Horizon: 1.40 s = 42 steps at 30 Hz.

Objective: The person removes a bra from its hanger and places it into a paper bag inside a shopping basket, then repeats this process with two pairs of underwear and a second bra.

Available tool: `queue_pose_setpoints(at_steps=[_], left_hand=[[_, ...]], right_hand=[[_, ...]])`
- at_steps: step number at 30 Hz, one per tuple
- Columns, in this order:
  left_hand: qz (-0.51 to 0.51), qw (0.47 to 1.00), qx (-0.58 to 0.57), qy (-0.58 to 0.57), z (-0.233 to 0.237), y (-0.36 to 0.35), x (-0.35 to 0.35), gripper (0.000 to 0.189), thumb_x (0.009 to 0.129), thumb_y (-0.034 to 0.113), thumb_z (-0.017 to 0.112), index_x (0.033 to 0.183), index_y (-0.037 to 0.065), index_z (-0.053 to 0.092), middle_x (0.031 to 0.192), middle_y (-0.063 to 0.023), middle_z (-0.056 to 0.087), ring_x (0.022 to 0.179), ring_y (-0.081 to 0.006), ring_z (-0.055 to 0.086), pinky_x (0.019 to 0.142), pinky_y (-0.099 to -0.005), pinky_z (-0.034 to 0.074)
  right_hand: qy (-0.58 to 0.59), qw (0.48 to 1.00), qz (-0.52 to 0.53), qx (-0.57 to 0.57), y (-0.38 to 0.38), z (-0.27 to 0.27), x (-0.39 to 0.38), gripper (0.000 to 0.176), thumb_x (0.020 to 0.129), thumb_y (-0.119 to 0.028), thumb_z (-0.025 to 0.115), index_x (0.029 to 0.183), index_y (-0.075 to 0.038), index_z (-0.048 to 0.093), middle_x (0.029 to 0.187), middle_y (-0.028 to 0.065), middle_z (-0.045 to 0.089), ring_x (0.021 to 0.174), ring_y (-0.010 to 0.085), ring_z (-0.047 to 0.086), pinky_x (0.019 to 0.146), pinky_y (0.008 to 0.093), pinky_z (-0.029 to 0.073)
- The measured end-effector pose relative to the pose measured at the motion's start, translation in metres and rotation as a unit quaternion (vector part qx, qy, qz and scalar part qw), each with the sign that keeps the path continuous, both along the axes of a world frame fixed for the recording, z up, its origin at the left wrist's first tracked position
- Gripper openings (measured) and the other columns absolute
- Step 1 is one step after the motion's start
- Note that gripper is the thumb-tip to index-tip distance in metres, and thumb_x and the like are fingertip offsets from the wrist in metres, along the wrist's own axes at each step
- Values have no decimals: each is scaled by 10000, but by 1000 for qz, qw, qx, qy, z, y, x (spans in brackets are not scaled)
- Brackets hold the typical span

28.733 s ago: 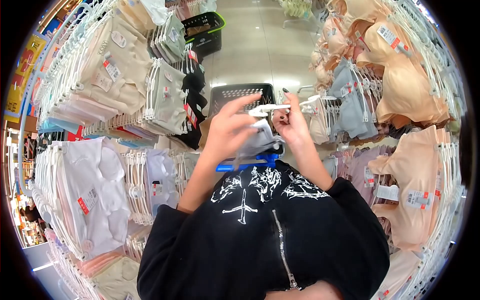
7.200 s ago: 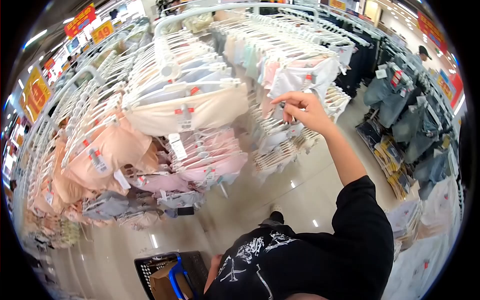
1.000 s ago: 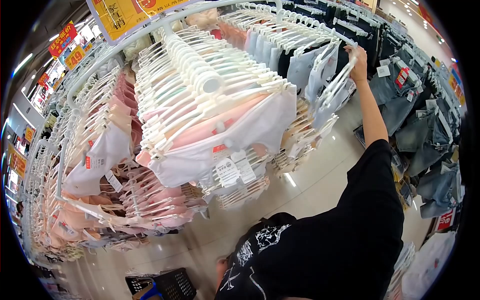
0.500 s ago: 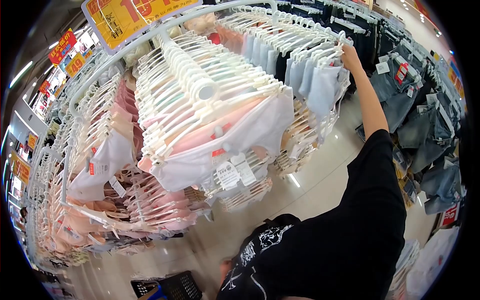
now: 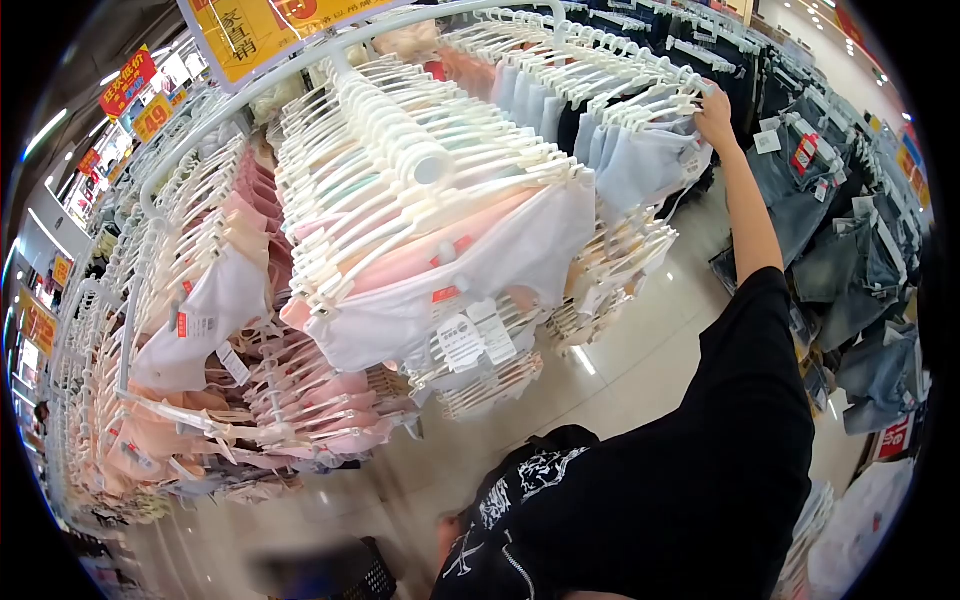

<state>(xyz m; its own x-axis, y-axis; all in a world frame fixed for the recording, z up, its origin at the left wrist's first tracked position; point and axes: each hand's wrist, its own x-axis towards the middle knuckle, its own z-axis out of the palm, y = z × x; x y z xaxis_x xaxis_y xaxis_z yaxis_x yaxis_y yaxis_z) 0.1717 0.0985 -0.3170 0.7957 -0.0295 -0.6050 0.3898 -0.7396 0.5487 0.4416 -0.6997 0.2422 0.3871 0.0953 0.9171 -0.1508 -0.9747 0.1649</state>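
My right hand reaches to the far end of the rack, its fingers closed on the end of a white hanger. Light blue underwear hangs from the hangers just left of it. Nearer to me, a thick row of white hangers carries peach and white underwear, with a white pair in front and paper tags on it. I cannot make out my left hand; only a small patch of skin shows beside my black shirt.
Pink and peach underwear hangs at the left and below. A yellow sign tops the white rack. Denim clothes hang at the right across the tiled floor. A dark, partly blurred basket is at the bottom.
My right hand has shifted slightly right and down. The front light blue underwear hangs wider and flatter. The basket, sharp before, is largely blurred, and the view has shifted a little.
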Motion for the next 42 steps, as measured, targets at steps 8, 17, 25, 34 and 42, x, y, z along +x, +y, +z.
queue_pose_setpoints(at_steps=[8,17,25,34,42], left_hand=[[-9,1000,-2,9,4,2,-6,293,780,256,525,927,29,638,828,-118,639,793,-204,602,737,-303,454],[38,998,-41,19,-32,7,-8,300,741,289,527,876,39,625,810,-187,612,786,-323,598,690,-386,463],[5,995,95,7,8,-21,-2,330,750,298,455,888,49,623,905,-190,601,862,-340,572,785,-416,444],[132,990,47,7,9,-20,-30,296,728,265,467,860,65,640,892,-183,606,859,-318,578,769,-394,449],[220,974,52,3,19,-17,-72,274,725,246,478,893,94,633,938,-151,602,916,-303,558,809,-386,437]], right_hand=[[112,980,84,139,2,-2,-18,501,625,15,475,1122,-47,474,1046,160,510,990,305,480,897,360,341],[208,905,272,251,74,51,-48,651,606,-82,393,1251,3,381,1266,120,413,1217,205,323,1023,293,182],[-1,984,173,-38,185,74,-63,350,826,-24,431,1173,10,462,1218,131,468,1152,257,410,966,329,287],[76,766,638,23,449,-42,-111,104,796,-229,501,878,-171,529,948,85,548,899,297,505,817,467,394],[154,713,646,226,652,-2,-64,569,719,-206,614,1231,-67,407,1221,175,407,1035,281,467,846,351,392]])
